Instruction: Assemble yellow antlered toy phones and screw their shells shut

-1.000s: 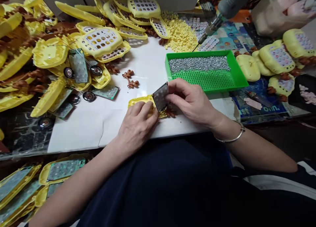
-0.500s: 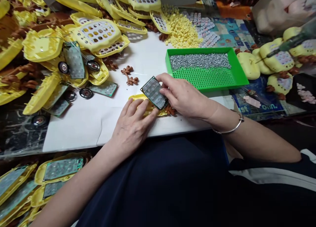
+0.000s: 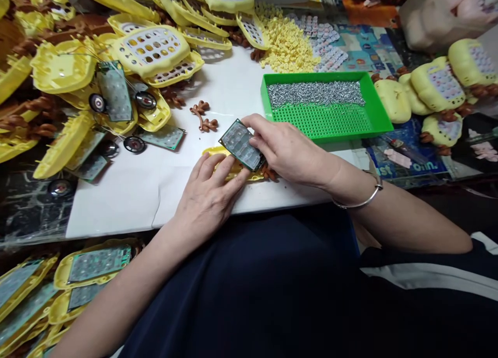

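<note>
My right hand (image 3: 280,148) pinches a circuit board (image 3: 241,142) by its right side. The board is tilted, with rows of round contacts under a clear film facing up. It is above a yellow plastic shell (image 3: 217,150) lying on the white sheet, and covers part of it. My left hand (image 3: 208,192) holds the shell, fingers curled over its near side; the fingertips are partly hidden. Brown branch-like plastic (image 3: 269,172) shows at the shell's right end, and a loose brown piece (image 3: 204,116) lies farther back.
A green tray (image 3: 330,127) of small screws stands behind my right hand. Yellow shells (image 3: 153,49), wired boards and speakers (image 3: 135,144) pile up at the left. Small yellow buttons (image 3: 290,46) are heaped at the back. Assembled yellow toys (image 3: 438,85) stand at the right.
My right hand has tipped the board from nearly upright to a flatter tilt, its face turned up. The hanging screwdriver swung right, away from the tray. My left hand has stayed on the shell.
</note>
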A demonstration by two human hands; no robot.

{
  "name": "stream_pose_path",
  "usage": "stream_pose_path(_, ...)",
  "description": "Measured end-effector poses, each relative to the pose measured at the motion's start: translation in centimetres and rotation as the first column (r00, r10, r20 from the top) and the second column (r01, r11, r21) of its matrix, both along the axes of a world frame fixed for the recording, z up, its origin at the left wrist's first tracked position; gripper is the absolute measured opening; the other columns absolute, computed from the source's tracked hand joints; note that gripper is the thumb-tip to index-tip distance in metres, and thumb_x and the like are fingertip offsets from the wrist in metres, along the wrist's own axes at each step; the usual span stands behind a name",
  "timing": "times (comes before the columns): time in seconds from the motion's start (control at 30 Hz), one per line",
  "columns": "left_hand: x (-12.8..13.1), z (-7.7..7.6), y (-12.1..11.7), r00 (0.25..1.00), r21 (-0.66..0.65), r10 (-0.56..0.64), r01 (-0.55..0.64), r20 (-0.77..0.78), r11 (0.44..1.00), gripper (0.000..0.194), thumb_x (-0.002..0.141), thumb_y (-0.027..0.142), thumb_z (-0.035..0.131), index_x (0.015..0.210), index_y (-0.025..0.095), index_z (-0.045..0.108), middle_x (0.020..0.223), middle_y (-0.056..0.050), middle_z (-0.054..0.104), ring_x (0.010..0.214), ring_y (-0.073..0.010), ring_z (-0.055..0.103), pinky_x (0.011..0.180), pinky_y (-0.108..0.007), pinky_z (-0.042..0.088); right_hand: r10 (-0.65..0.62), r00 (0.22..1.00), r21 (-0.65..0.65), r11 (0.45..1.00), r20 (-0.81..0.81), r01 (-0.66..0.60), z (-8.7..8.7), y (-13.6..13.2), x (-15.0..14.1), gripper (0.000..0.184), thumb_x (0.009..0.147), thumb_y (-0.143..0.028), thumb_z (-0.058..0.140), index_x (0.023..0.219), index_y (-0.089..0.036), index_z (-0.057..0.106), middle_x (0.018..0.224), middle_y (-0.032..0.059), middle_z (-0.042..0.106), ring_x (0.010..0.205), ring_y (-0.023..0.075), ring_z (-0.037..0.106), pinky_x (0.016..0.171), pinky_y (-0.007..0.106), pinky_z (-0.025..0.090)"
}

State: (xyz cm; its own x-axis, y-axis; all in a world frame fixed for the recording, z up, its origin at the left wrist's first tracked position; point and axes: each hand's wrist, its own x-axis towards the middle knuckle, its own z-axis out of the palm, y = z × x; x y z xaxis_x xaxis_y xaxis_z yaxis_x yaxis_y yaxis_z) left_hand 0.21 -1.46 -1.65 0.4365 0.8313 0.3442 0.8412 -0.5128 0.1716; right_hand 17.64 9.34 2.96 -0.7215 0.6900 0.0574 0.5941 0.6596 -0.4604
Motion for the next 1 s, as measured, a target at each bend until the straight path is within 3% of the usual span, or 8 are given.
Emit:
stream_pose_path(0.37, 0.1, -0.1, 0.1, 0.999, -0.029, 0.006, -0.005, 0.035, 1.0, 0.031, 0.095, 0.023, 0.049, 0.122, 0.02, 0.063, 0.121, -0.014, 0.061, 0.118, -0.0298, 0.05, 0.106, -0.052, 0.042, -0.026, 0.974, -0.032, 0.999, 0.225, 0.034, 1.8, -0.6, -1.5, 0.027, 0.092, -0.013, 0.041, 0.117, -0.015, 0.052, 0.099, 0.0062, 0.069, 0.089, 0.018, 0.065, 0.07, 0.026, 0.04)
stream_pose_path(1.0, -0.2, -0.1, 0.5, 0.994, 0.003, -0.049, 0.049, 0.096, 0.999, 0.028, 0.095, 0.022, 0.049, 0.119, 0.017, 0.062, 0.115, -0.013, 0.062, 0.115, -0.0292, 0.05, 0.101, -0.051, 0.044, -0.03, 0.971, 0.024, 0.999, 0.235, 0.025, 1.5, -0.5, -1.5, 0.025, 0.093, -0.015, 0.042, 0.115, -0.016, 0.053, 0.091, 0.0056, 0.068, 0.083, 0.0184, 0.062, 0.067, 0.027, 0.037)
